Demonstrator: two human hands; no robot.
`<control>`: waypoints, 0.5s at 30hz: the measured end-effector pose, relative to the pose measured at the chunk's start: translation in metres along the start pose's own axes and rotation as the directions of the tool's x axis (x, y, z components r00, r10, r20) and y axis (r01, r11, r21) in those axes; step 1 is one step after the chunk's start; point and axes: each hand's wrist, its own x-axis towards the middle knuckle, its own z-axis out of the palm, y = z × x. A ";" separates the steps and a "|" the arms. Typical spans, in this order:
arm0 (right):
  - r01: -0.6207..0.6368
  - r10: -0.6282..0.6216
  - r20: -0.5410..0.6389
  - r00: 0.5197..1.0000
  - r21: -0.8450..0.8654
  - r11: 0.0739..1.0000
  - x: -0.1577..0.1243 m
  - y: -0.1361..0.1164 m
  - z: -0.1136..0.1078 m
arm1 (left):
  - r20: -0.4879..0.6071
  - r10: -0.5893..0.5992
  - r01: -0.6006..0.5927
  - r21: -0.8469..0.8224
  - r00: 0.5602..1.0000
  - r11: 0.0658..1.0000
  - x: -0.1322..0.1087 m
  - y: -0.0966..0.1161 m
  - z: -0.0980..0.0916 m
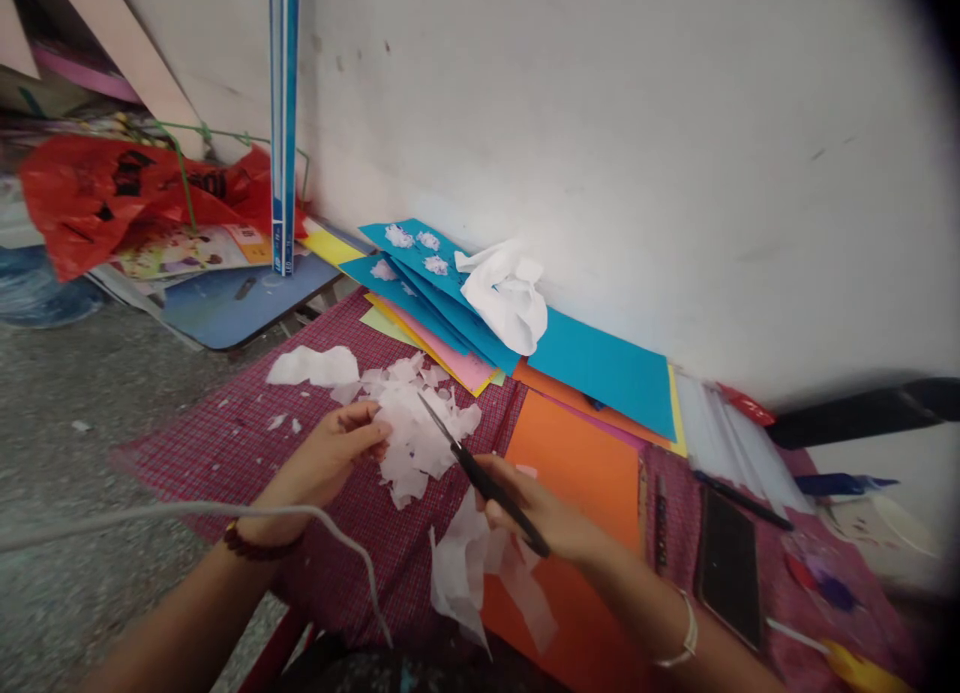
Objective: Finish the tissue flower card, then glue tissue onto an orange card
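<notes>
My right hand [517, 503] is wrapped round the black handles of a pair of scissors [480, 473]. Their blades look closed and point up and left over a heap of thin white paper scraps [416, 433]. At the heap's left edge, my left hand [349, 438] has thumb and fingers pinched on a piece of white paper, whose outline blends into the scraps. Long white paper strips [461, 563] hang below the right hand, partly over an orange sheet [574, 473]. A larger torn white piece [315, 366] lies beyond the left hand on the red checked cloth [217, 433].
Blue sheets [600, 363] are stacked against the wall, with crumpled white flowers [399, 236] and a crumpled white paper [506, 293] on top. A phone [729, 568] lies at the right. A white cable [330, 523] crosses before my left wrist. A blue stool [247, 303] stands at the left.
</notes>
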 end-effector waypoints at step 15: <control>0.206 -0.083 -0.292 0.953 0.421 0.883 -0.064 0.033 -0.005 | -0.029 0.443 -0.258 0.777 0.896 0.574 -0.023 0.015 -0.029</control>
